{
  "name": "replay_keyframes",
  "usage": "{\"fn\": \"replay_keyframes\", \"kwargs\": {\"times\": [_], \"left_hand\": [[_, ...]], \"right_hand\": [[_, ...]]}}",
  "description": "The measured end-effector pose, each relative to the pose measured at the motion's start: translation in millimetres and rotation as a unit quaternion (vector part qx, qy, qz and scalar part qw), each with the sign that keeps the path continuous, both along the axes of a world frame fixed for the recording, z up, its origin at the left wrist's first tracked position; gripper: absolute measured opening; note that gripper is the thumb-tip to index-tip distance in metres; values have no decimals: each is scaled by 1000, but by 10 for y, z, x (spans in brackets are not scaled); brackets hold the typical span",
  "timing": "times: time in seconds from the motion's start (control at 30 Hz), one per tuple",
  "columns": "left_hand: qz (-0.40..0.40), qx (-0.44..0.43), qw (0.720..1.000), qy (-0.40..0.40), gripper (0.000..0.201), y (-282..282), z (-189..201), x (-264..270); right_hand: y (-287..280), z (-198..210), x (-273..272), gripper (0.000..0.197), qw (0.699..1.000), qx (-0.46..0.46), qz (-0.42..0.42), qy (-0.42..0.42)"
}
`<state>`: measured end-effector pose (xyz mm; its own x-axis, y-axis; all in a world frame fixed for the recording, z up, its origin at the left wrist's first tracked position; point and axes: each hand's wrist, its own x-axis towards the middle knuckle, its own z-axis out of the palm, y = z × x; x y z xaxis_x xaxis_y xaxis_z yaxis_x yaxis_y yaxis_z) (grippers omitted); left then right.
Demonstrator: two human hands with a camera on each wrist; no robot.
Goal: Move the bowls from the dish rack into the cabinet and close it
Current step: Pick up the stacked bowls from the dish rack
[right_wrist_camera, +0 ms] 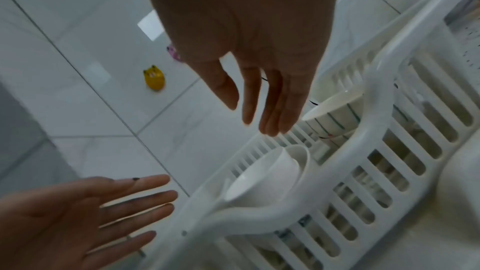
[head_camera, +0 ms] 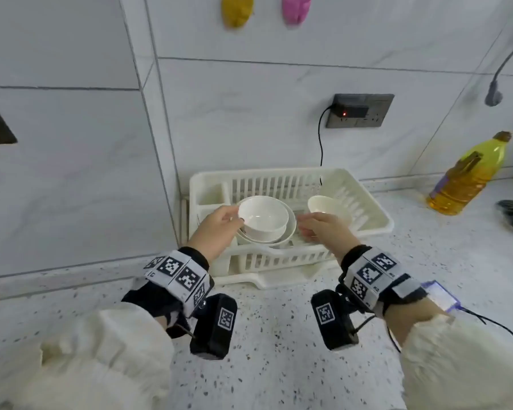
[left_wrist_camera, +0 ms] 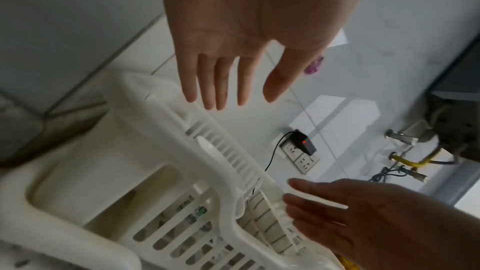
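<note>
while both reach over dish rack, left hand and right hand flank stacked bowls, fingers straight, gripping nothing.

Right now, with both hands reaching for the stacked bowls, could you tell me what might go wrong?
The small bowl sits loose in a wider bowl; lifting both may let it slide. The left hand and right hand are open, so neither grips anything yet. A third bowl leans just behind the right hand in the rack and could be knocked.

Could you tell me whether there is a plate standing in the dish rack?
No, the dish rack holds only white bowls, no plate.
</note>
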<state>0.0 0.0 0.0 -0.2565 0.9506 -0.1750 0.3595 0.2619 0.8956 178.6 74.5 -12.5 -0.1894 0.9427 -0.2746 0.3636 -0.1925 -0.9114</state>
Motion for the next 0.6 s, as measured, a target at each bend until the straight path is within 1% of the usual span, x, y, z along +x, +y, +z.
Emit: {"fn": "replay_keyframes", "kwargs": {"times": [0.03,0.07,0.13,0.17,0.2,0.23,0.27,0.3,0.33,0.37,0.4,0.43,0.47,0.5,0.53,0.57,0.6], "left_hand": [[0,-11,1000,-16,44,75,-42,-24],[3,-21,1000,-22,46,148,-91,-43],[-1,-48,999,-19,49,256,-186,-50],[-4,-62,998,-12,49,313,-226,-48],[-3,-76,997,-6,50,363,-251,-44],[-2,-89,996,0,51,418,-285,-50],[0,-97,995,6,50,454,-284,-45],[3,-105,994,2,47,499,-310,-47],[1,-114,993,-1,44,541,-337,-48],[-4,-124,992,-2,41,580,-369,-50],[-11,-133,991,0,39,604,-383,-46],[-16,-142,990,4,39,633,-412,-53],[-19,-151,988,8,40,651,-433,-67],[-22,-161,987,8,41,664,-446,-77],[-23,-165,986,7,43,672,-460,-84],[-25,-168,986,4,44,681,-485,-98],[-26,-167,986,-1,44,684,-492,-108]], "right_hand": [[114,-95,-39,17,1000,3,7,-31],[181,-141,-80,18,997,2,12,-81],[312,-270,-152,20,986,-49,34,-159],[384,-360,-177,20,977,-56,56,-198],[403,-350,-219,27,966,-65,70,-241],[444,-377,-264,33,953,-53,99,-282],[381,-306,-315,36,938,-33,131,-320],[422,-318,-366,37,937,-47,133,-320],[442,-307,-417,38,936,-81,125,-318],[484,-327,-454,39,941,-96,112,-303],[481,-297,-510,41,934,-109,114,-319],[545,-321,-531,44,923,-99,121,-350],[556,-358,-509,46,914,-88,156,-364],[557,-354,-504,47,920,-89,146,-352],[526,-343,-517,49,919,-83,147,-357],[564,-387,-519,50,929,-85,118,-341],[602,-409,-525,50,946,-102,101,-292]]}}
